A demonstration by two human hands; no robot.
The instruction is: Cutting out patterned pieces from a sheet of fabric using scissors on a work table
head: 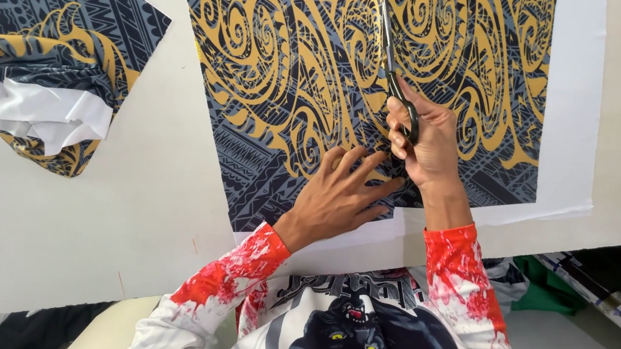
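Closest to me, the person's own chest fills the bottom of the view, a white shirt with red-splashed sleeves (pixel 236 268) and a dark cat face printed on the front; the shoulders and elbows run off the lower edge.

Just beyond, the left hand (pixel 340 194) lies flat on the printed fabric (pixel 300 63), fingers spread and pressing it down near its lower white border. The right hand (pixel 429 142) sits touching it on the right, closed around the handles of a pair of black scissors (pixel 395 66). The handles are mostly buried under the fingers, so I cannot tell how far the blades are parted; they look like one thin line pointing away from the person, lying on the cloth.

The fabric is a large sheet on the white surface (pixel 126 199), dark grey with black tribal banding and bold gold swirls, edged in plain white on the right and bottom. Its top is cut off by the frame, and the scissor tips nearly reach that edge.

Further left, well apart from the hands, a second fabric piece (pixel 42 47) of the same pattern lies crumpled, its white underside folded out. At far right, below the surface edge, green cloth (pixel 545 286) and a rail are only partly visible.
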